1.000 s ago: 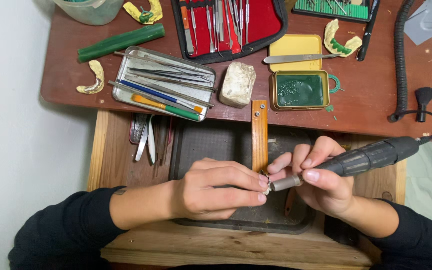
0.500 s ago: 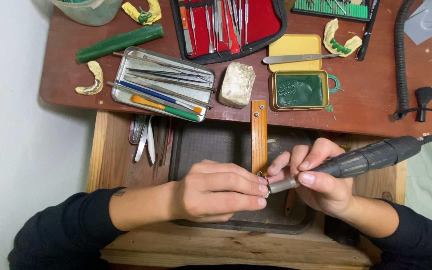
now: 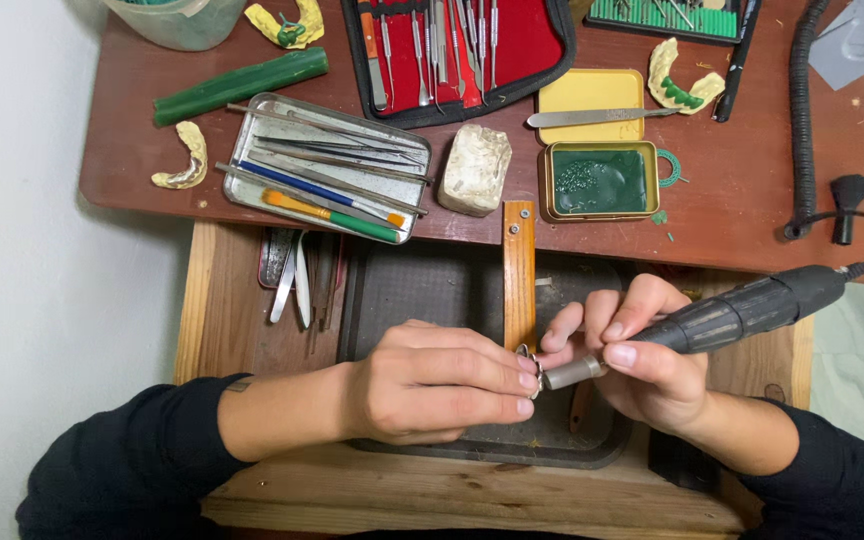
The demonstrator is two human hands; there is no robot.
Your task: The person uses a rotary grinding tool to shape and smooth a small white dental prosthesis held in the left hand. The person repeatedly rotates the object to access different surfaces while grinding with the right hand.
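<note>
Small metal workpiece (image 3: 528, 357) pinched at fingertips of left hand (image 3: 432, 385), fingers closed tight on it, presumably for steadiness against tool. Rotary handpiece (image 3: 722, 318) gripped pen-style by right hand (image 3: 642, 375), fingers wrapped shut round its barrel; silver nose aimed at workpiece, seemingly touching (exact contact too small to be judged). Both hands brought together beside wooden bench peg (image 3: 519, 275), above dark tray (image 3: 422, 290), likely placed for catching dust. Workpiece lies between hands, at left fingertips. Instrument tin (image 3: 327, 168) left well apart on table (image 3: 752, 225).
</note>
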